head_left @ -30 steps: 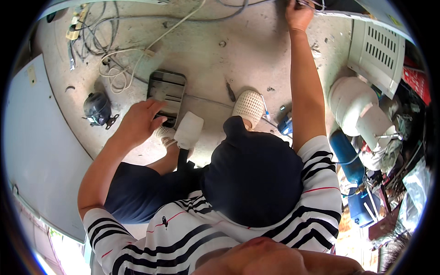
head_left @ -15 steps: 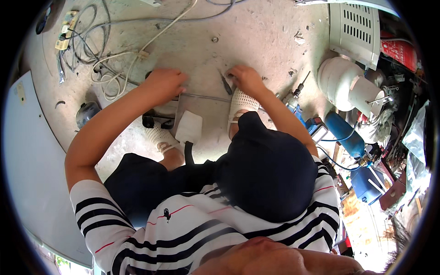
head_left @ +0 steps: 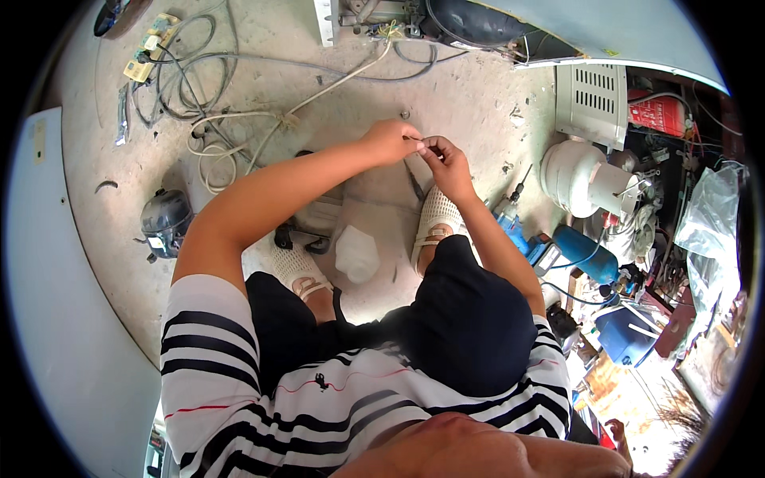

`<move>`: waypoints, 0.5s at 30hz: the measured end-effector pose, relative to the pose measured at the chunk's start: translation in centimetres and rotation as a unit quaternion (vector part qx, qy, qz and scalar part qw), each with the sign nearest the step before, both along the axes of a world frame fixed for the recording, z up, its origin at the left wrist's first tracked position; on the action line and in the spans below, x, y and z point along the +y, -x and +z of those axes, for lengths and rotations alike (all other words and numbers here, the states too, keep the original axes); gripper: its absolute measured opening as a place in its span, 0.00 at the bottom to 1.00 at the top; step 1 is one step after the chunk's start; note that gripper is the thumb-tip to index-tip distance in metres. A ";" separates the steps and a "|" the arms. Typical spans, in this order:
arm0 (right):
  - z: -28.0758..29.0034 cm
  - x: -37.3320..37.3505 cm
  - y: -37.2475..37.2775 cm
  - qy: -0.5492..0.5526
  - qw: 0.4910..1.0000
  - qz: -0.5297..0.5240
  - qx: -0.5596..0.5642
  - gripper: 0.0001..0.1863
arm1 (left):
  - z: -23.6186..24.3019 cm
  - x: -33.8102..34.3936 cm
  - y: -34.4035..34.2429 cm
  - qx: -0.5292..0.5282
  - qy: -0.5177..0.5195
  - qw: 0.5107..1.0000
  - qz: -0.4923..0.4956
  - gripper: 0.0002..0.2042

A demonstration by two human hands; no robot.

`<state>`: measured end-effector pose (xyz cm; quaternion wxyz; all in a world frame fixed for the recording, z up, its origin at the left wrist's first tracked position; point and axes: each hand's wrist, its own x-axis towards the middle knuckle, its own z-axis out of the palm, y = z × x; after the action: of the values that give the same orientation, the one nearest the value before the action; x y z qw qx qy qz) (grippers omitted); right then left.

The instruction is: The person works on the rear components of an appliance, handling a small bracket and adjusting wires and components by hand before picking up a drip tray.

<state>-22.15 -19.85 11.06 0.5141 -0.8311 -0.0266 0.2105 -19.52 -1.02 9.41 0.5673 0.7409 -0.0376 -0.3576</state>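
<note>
My left hand (head_left: 390,142) and my right hand (head_left: 448,169) meet fingertip to fingertip above the floor, just beyond my feet. Both are closed in a pinch. Something small and dark seems to sit between the fingertips, too tiny to name. Below the hands, a slim dark-handled tool (head_left: 415,185) lies on the concrete near my right shoe (head_left: 438,217). Between my feet is a white, lumpy object (head_left: 356,253), its kind unclear. Dark metal parts (head_left: 319,215) beside it are partly covered by my left forearm.
Tangled cables (head_left: 209,119) and a yellow power strip (head_left: 151,48) lie at far left, above a black compressor (head_left: 166,223). A pale panel (head_left: 72,319) stands left. To the right are a blue drill (head_left: 511,223), a white gas cylinder (head_left: 567,179), a blue cylinder (head_left: 586,253) and a vented metal case (head_left: 591,103).
My hands, apart before, have come together. The left moved right and the right shifted slightly right. The view has tilted, so more equipment shows at the far edge.
</note>
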 end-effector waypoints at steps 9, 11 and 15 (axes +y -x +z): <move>5.9 -0.8 -0.3 0.108 0.994 -0.023 -0.003 0.13 | 2.1 -0.9 -1.7 0.211 0.233 0.947 0.062 0.13; 10.1 -0.6 -0.3 0.175 0.984 0.007 -0.024 0.17 | 1.6 -1.8 -2.5 0.171 0.236 0.955 0.050 0.13; 21.3 -1.1 0.4 0.183 0.982 -0.008 -0.037 0.20 | -2.9 -2.9 -6.0 -0.020 0.130 0.984 0.124 0.10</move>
<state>-22.53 -20.97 32.32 0.3534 -0.9187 0.0000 0.1765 -13.56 -3.90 6.51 0.6974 0.6672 -0.0032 -0.2618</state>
